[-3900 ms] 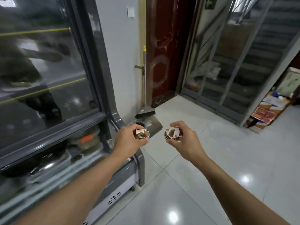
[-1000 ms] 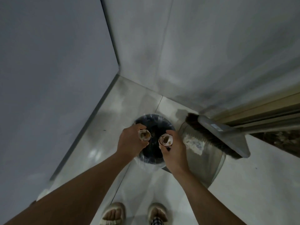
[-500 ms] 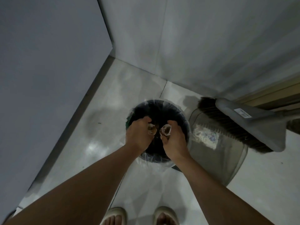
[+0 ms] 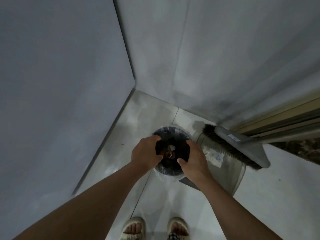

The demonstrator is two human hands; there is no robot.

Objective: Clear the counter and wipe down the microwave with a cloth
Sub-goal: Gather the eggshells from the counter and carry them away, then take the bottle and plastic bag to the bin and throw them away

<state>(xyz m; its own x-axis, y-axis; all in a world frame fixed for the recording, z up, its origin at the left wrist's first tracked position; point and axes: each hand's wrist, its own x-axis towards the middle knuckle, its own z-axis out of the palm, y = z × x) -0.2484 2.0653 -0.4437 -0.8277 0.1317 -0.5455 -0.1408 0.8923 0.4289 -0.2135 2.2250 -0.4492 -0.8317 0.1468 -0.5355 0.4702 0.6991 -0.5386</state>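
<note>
Both hands hang over a round bin (image 4: 166, 171) that stands on the floor (image 4: 270, 196) in a corner, lined with a clear bag. The left hand (image 4: 145, 153) is at the bin's left rim, palm down, fingers loosely curved over the opening and holding nothing. The right hand (image 4: 194, 159) is at the right rim, thumb out toward the middle and fingers arched over the far edge, likewise holding nothing; the two hands are apart, with the dark mouth of the bin between them.

Down in that gap lie two small crumpled cups (image 4: 170, 151), one pale, one brownish (too dim to make out more), resting on the dark contents inside the bin.

Just right of the bin stands a grey dustpan (image 4: 223, 170), with a grey broom (image 4: 242, 148) across its top, bristles toward the bin, handle running off to the right along a door frame (image 4: 277, 115). Grey walls (image 4: 60, 75) meet behind the bin. At the bottom edge are the person's feet in pale sandals (image 4: 133, 228).
</note>
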